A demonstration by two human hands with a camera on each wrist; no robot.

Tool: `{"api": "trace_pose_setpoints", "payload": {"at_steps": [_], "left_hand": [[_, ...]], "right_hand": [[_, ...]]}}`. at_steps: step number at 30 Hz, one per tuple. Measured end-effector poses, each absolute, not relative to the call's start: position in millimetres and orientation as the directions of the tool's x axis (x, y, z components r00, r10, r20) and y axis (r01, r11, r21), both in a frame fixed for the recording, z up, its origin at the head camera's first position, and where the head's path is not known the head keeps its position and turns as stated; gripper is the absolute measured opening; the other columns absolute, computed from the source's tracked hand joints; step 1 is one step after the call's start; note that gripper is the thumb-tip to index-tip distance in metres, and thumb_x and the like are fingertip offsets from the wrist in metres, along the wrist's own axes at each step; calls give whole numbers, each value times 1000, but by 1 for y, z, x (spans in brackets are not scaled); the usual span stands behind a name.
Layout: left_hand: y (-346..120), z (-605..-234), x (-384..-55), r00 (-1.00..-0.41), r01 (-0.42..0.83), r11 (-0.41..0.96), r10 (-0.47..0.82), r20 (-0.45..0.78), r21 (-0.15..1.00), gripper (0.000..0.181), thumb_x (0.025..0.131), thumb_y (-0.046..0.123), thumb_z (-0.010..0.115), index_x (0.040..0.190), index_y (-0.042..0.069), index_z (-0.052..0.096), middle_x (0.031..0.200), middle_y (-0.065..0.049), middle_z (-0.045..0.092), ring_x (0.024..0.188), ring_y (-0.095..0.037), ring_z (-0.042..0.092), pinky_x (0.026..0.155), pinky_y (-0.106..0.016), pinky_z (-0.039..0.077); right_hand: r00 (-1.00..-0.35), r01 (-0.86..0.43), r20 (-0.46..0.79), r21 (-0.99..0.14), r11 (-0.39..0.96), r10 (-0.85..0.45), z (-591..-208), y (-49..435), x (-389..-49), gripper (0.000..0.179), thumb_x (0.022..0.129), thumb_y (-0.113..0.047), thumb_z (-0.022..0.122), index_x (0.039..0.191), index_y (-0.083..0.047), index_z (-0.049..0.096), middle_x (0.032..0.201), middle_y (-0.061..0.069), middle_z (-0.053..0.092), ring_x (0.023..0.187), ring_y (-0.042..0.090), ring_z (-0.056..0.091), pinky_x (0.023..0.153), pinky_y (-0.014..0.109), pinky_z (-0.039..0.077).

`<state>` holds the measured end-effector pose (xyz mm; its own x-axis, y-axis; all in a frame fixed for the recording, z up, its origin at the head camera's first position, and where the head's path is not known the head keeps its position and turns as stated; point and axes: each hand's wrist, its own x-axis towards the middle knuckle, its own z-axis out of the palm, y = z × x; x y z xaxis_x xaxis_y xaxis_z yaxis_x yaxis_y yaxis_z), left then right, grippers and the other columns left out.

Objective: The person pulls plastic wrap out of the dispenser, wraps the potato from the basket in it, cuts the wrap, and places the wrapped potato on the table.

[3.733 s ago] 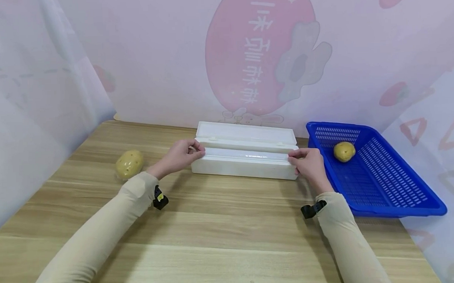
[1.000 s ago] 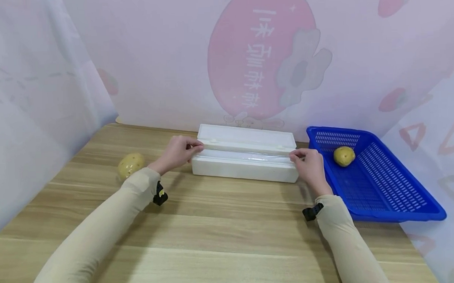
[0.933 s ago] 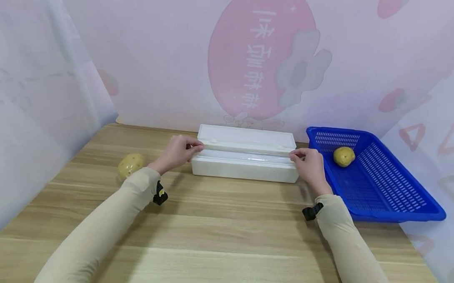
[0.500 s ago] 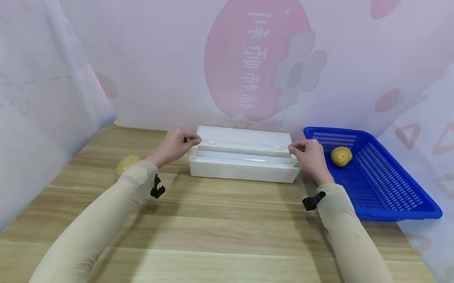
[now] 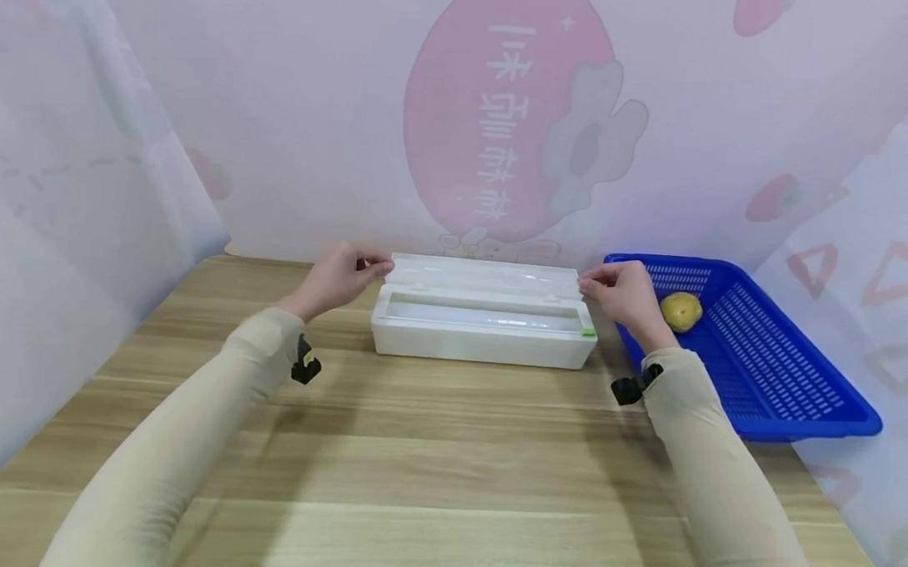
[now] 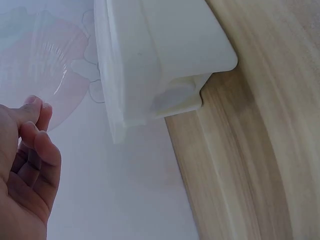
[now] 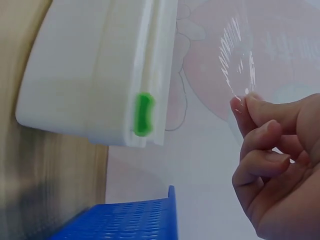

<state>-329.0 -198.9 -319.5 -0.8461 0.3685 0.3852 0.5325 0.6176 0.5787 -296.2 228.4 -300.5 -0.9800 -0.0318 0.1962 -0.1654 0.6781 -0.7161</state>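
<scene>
A long white cling film dispenser (image 5: pixel 479 345) stands at the back of the table with its lid tipped back. Its slot shows the film roll inside, and a green slide cutter (image 5: pixel 587 332) sits at the right end of its rim. Clear cling film (image 7: pixel 239 60) stretches above the box between both hands. My left hand (image 5: pixel 341 275) pinches one corner of the film between thumb and forefinger, just left of the lid. On the other side my right hand (image 5: pixel 623 294) pinches the opposite corner, close to the lid's right end.
A blue plastic basket (image 5: pixel 802 363) stands at the right, slightly over the table's edge, with a potato (image 5: pixel 681 311) inside. A patterned curtain (image 5: pixel 306 138) hangs right behind the dispenser. The wooden table (image 5: pixel 445 467) reaches towards me.
Both hands have risen and drawn the film up from the dispenser. The green cutter has come into sight. The wrapped potato at the left is now hidden behind my left sleeve.
</scene>
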Motion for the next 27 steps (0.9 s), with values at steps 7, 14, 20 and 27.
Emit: {"api": "trace_pose_setpoints", "payload": {"at_steps": [7,14,20,27], "left_hand": [[-201,-310,-334,-832,550,641,362,421,535,16,95,12,68,103,2,76,90,-6,72,57,-19,49,50,-28,40],[-202,-300,-338,-833,548,639,359,421,539,15,95,12,68,103,2,76,90,-7,72,58,-19,51,49,-27,40],[-204,-288,-342,-830,551,646,364,422,528,17,96,14,67,104,2,75,94,-9,72,61,-20,49,53,-27,39],[-205,-271,-341,-817,567,645,365,446,512,17,96,13,66,104,3,76,95,-9,72,65,-20,50,56,-28,40]], "right_hand": [[-973,-205,222,-678,706,-69,-288,233,-305,18,96,-16,67,103,-1,74,91,11,71,79,22,57,59,27,46],[-963,-265,222,-673,691,-153,-277,244,-316,21,97,-18,66,105,-1,74,93,10,72,84,22,60,65,28,45],[-963,-268,194,-666,696,-185,-262,248,-319,25,98,-22,63,108,-2,73,95,10,72,89,24,59,77,35,46],[-949,-314,226,-640,702,-218,-244,249,-322,22,98,-21,63,106,-3,73,97,11,71,83,24,60,68,26,49]]}}
